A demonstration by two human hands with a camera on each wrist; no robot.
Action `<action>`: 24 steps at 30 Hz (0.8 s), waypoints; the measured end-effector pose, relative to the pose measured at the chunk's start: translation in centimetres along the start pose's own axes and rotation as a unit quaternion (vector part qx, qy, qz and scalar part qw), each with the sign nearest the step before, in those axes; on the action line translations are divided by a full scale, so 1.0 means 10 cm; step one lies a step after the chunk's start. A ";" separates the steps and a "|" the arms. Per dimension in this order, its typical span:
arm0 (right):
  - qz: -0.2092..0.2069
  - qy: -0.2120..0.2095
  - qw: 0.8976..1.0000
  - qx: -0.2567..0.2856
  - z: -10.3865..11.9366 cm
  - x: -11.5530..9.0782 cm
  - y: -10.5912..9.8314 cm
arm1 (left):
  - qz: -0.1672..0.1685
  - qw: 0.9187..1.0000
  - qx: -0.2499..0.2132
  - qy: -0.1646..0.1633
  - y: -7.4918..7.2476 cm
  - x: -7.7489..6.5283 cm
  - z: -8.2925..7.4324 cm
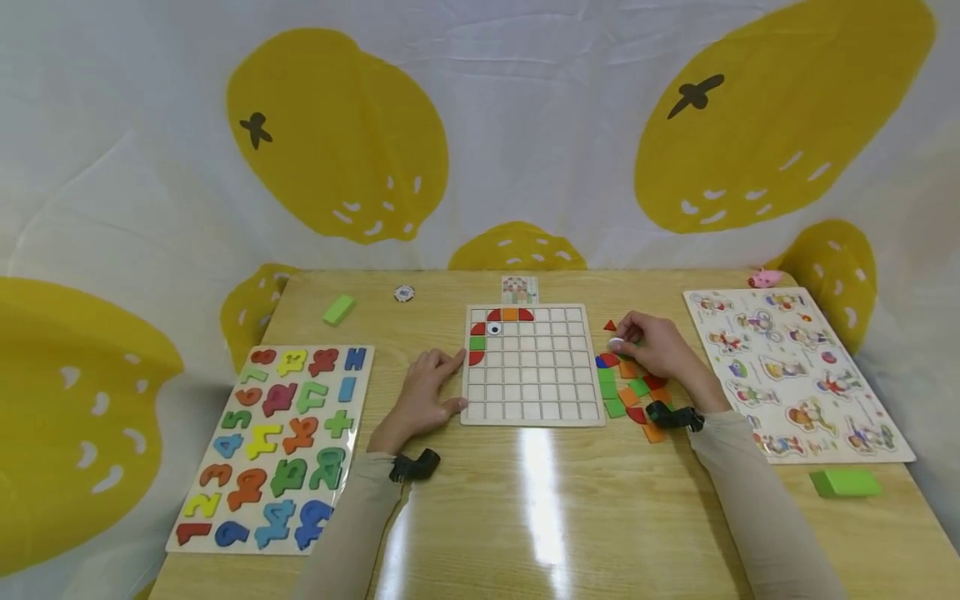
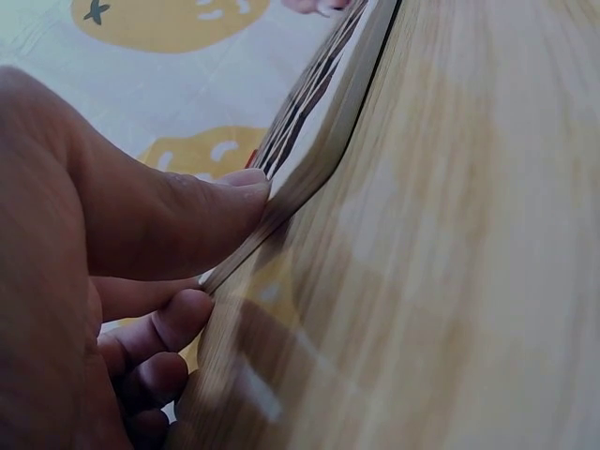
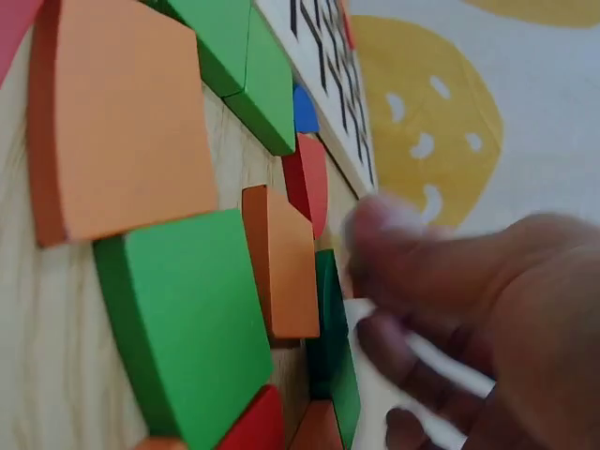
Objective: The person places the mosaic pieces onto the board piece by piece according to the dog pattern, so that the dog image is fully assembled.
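A square wooden grid board [image 1: 532, 367] lies mid-table, with red, orange and green pieces and a white eye piece [image 1: 494, 329] set near its upper left. My left hand [image 1: 423, 390] rests against the board's left edge; in the left wrist view its thumb [image 2: 220, 211] touches the rim near a corner. Right of the board, my right hand [image 1: 651, 343] pinches a small white round piece [image 1: 616, 343] at its fingertips, which are blurred in the right wrist view. Below it lie loose green tiles [image 1: 607, 383], orange tiles [image 3: 131, 122] and red and blue rounded pieces.
A number puzzle [image 1: 277, 442] lies at the left, a picture puzzle board [image 1: 795, 375] at the right. Green blocks [image 1: 339, 310], a round chip [image 1: 404, 293], a small patterned card [image 1: 520, 290] and a pink toy [image 1: 765, 278] sit around. A patterned cloth hangs behind.
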State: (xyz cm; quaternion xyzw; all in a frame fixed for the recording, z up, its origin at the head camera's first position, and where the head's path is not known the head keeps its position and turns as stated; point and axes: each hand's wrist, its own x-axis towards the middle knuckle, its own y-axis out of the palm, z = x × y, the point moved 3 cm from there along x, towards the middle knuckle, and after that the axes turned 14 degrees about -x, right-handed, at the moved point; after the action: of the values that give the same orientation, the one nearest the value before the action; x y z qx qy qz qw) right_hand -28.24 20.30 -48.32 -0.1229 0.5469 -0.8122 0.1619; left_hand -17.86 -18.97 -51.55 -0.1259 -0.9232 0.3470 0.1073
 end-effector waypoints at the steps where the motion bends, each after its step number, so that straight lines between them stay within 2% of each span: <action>1: -0.012 -0.006 1.000 0.009 0.04 0.01 -0.01 | 0.002 1.000 -0.001 -0.002 0.00 0.00 0.00; 3: -0.044 -0.015 0.998 0.045 0.14 0.06 -0.03 | 0.002 1.000 -0.004 -0.003 -0.01 0.01 0.00; 6: -0.078 -0.025 0.989 0.122 0.35 0.21 -0.02 | -0.004 1.000 -0.009 -0.004 -0.02 0.01 -0.01; 8: -0.076 -0.027 0.983 0.165 0.50 0.35 0.05 | -0.005 1.000 -0.008 -0.007 -0.02 0.01 0.00; 10: -0.051 -0.033 0.980 0.190 0.64 0.49 0.15 | -0.003 1.000 -0.005 -0.013 -0.02 0.01 0.01; 15: -0.004 -0.042 0.984 0.172 0.86 0.68 0.41 | 0.000 1.000 -0.007 -0.018 0.00 -0.01 0.02; 20: -0.025 -0.050 0.991 0.125 0.92 0.70 0.52 | 0.002 1.000 -0.014 -0.016 0.02 0.00 0.00; 24: -0.029 -0.053 0.992 0.111 0.94 0.69 0.53 | 0.002 1.000 -0.015 -0.017 0.01 0.00 -0.01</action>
State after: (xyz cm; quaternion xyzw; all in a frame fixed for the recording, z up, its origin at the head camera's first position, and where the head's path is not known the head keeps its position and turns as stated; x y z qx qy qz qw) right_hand -30.36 7.77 -49.57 -0.1625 0.4399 -0.8648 0.1794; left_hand -17.80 -18.85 -51.55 -0.1230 -0.9297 0.3356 0.0892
